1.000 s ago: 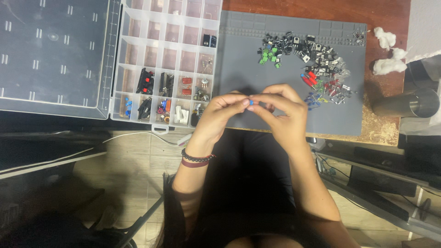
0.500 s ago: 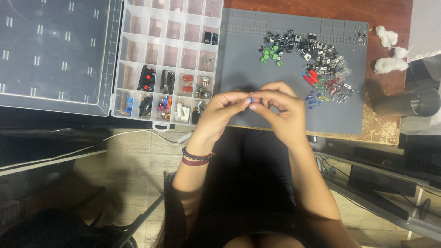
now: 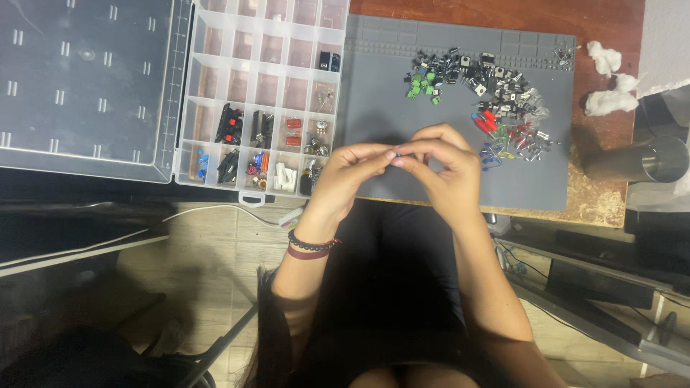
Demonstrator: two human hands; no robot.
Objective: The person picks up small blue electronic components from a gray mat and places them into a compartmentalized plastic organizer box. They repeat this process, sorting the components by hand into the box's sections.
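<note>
Pinched between both hands' fingertips was a tiny part (image 3: 396, 159), mostly hidden, blue barely showing; kind unclear. Left to right: clear lid (image 3: 85, 86) lay open flat at far left. Organizer box (image 3: 263, 93) sat beside it, near-row compartments holding blue, black, red and white parts. Left hand (image 3: 343, 176), beaded bracelets (image 3: 310, 246) on its wrist, closed thumb and fingers on the part over the grey mat (image 3: 381, 93). Right hand (image 3: 444, 169) met it fingertip to fingertip, also closed on the part. Loose pile (image 3: 489, 100) of green, black, red and blue parts lay far right on the mat, apart from the hands. Steel cup (image 3: 636, 162) lay on its side off the mat, cotton wads (image 3: 604, 79) farther back.
</note>
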